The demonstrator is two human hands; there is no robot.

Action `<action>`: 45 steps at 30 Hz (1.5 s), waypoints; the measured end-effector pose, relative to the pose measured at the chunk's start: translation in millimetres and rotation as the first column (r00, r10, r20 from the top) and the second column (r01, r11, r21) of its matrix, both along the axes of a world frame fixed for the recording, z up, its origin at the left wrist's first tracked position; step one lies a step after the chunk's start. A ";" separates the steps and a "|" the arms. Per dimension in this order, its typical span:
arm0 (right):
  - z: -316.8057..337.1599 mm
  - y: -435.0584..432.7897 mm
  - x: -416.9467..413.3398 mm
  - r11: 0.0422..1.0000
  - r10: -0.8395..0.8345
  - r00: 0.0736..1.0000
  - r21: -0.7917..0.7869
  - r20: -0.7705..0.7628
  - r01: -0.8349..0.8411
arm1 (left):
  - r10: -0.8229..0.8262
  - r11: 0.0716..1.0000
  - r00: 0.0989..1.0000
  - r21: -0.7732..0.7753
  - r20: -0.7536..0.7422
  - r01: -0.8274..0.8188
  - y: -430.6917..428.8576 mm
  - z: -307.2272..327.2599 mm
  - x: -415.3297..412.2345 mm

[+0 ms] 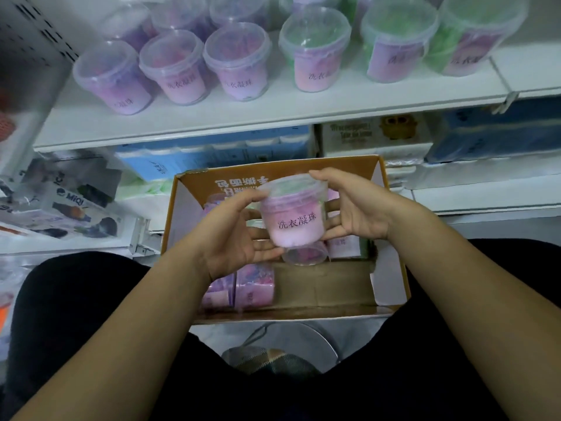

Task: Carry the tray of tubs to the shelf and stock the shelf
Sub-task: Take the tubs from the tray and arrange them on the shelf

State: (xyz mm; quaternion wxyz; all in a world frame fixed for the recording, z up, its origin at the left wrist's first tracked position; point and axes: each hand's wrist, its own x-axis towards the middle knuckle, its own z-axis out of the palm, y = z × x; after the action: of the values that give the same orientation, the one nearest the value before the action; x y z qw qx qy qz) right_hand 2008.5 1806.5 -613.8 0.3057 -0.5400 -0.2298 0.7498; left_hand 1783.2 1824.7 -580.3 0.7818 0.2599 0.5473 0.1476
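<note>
A clear tub with a pink label (294, 218) hangs above the cardboard tray (394, 287), upright and slightly tilted. My left hand (239, 235) holds its left side with the thumb near the lid and fingers under the base. My right hand (353, 208) grips its right side, thumb over the lid rim. Several more tubs (253, 291) lie in the tray below. The white shelf (188, 123) above carries several pink-labelled tubs (179, 68) at the left and green-filled ones (397, 41) at the right.
Blue packs (212, 150) and boxed goods (376, 138) fill the shelf level behind the tray. Packaged items (69, 208) lie at the left. My dark-clothed knees (76, 314) flank the tray. A white perforated upright (33, 47) bounds the shelf's left end.
</note>
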 end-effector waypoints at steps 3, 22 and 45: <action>6.7 6.8 11.1 0.991 -0.074 0.994 0.118 0.080 0.064 | -0.101 0.957 0.969 0.244 -0.227 0.157 16.0 8.5 10.0; 44.2 31.7 107.4 0.881 -0.345 0.930 0.385 0.126 0.274 | -0.335 0.345 0.591 0.488 -0.734 0.802 111.4 82.3 147.3; 36.0 60.7 150.6 0.771 -0.599 0.520 0.613 0.609 0.172 | 0.015 0.122 0.738 0.733 -0.675 0.669 223.6 175.6 265.4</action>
State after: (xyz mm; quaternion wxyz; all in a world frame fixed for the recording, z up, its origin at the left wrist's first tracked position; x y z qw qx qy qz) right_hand 2159.1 1867.2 -577.8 0.4625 -0.7530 -0.3852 0.2660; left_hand 2048.6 2048.4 -404.7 0.2671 0.8345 0.4443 0.1867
